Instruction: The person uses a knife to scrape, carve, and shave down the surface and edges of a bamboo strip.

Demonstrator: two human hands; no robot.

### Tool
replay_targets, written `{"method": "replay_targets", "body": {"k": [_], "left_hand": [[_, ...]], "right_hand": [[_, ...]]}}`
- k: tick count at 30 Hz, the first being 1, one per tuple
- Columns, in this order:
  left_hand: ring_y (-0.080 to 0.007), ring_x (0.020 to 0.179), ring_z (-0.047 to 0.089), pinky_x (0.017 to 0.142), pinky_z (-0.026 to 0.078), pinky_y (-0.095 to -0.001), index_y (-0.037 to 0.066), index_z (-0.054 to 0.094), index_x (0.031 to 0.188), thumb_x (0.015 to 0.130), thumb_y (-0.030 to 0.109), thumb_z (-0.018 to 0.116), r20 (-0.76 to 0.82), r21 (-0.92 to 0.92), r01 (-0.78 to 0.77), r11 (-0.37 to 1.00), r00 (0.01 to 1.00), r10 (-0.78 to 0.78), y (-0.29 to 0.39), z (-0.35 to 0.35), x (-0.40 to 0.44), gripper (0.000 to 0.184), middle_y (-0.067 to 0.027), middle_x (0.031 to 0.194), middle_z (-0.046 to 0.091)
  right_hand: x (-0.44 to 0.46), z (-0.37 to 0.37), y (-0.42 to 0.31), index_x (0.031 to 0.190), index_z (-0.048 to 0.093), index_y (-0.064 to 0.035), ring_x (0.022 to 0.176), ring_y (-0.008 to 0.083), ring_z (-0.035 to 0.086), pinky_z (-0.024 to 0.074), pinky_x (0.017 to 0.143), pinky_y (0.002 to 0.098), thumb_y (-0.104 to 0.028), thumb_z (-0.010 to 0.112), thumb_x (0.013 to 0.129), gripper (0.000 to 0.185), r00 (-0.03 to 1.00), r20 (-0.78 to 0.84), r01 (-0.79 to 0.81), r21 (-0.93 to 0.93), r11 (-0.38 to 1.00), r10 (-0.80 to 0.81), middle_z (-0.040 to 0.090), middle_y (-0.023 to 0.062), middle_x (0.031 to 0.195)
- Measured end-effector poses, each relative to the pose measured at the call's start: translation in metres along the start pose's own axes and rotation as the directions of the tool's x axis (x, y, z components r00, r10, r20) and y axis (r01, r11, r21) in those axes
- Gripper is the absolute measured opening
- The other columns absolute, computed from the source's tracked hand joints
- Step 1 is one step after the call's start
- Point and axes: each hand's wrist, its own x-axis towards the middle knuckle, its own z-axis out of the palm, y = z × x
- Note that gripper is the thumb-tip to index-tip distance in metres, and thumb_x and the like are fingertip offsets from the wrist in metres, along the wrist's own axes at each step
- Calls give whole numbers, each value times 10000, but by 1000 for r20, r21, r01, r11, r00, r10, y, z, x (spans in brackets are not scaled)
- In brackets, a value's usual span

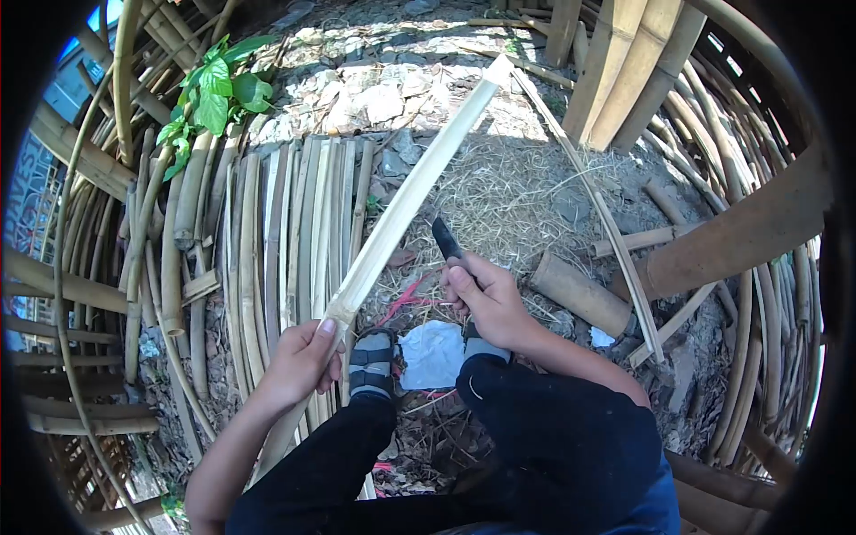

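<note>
A long split bamboo strip (pixel 419 187) slants from my lap up to the top centre, its pale inner face showing. My left hand (pixel 308 361) grips the strip near its lower part, thumb on top. To the right, my right hand (pixel 486 299) is closed round a dark-handled knife (pixel 444 239), which points up and left. The knife is apart from the strip. Between my sandalled feet lies a crumpled white sheet (pixel 432 355), with red string (pixel 403 299) just above it.
Split bamboo strips (pixel 303 223) lie side by side at the left. A thin strip (pixel 593 209) leans at the right, near a short bamboo piece (pixel 581 294) and a thick pole (pixel 740 232). Shavings (pixel 499 196) cover the ground ahead. A leafy plant (pixel 214 94) stands upper left.
</note>
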Motion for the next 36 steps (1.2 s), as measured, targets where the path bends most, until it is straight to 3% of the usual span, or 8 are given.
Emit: {"method": "replay_targets", "body": {"k": [3,5,6,8,12,24,26,36], "left_hand": [[-97,441,524,431,423,-237,16,591,862,1069,384,417,55,68,48,997,997,-51,1,11,-6,456,-41,581,579],[-95,444,525,434,425,-233,18,594,856,1068,384,423,80,88,70,994,994,-77,4,21,-9,456,-38,578,580],[-89,445,514,436,417,-231,17,590,869,1071,385,412,85,114,45,992,995,-55,3,26,-11,456,-40,582,581],[-83,446,504,437,409,-228,17,587,881,1074,386,402,94,145,22,989,995,-37,4,33,-12,456,-42,585,581],[-109,488,539,492,422,-285,0,586,834,1064,324,457,65,191,-66,979,996,55,6,45,-11,418,-36,564,574],[-85,499,494,488,405,-286,-16,603,830,1058,259,486,-47,351,-160,923,981,188,10,51,-13,377,-25,556,533],[-199,473,575,488,446,-352,-26,565,795,1059,286,474,-61,359,-179,916,975,215,8,51,-13,419,-93,530,550],[-189,485,574,491,443,-341,-19,556,787,1060,283,473,-72,361,-147,921,980,185,16,49,-17,415,-87,547,554]], "right_hand": [[9,4,5,966,571,-30,589,38,429,374,530,217,-320,456,1070,329,998,-3,-58,95,994,58,488,-29,701],[5,-2,14,933,565,-42,566,45,413,346,521,213,-360,448,1068,365,962,251,-151,167,974,106,465,-36,672],[0,-3,18,933,565,-42,566,45,413,346,521,213,-360,448,1068,365,963,244,-162,173,971,117,465,-36,672],[-7,0,22,900,554,-50,554,50,357,310,507,218,-379,430,1072,391,849,453,-377,154,913,274,401,-45,629],[-11,14,30,864,556,-60,529,48,342,294,478,222,-401,469,1056,401,671,672,-486,79,870,314,394,-46,630],[-8,18,21,798,630,-31,525,40,411,332,494,221,-338,539,1037,400,792,530,-424,121,897,303,491,-33,613],[-9,19,21,801,638,-27,529,39,425,339,500,220,-331,546,1035,394,809,510,-395,106,913,291,511,-28,622],[-8,18,25,789,661,-24,516,34,446,338,478,229,-332,570,1022,397,875,401,-295,1,955,270,516,-28,577]]}}
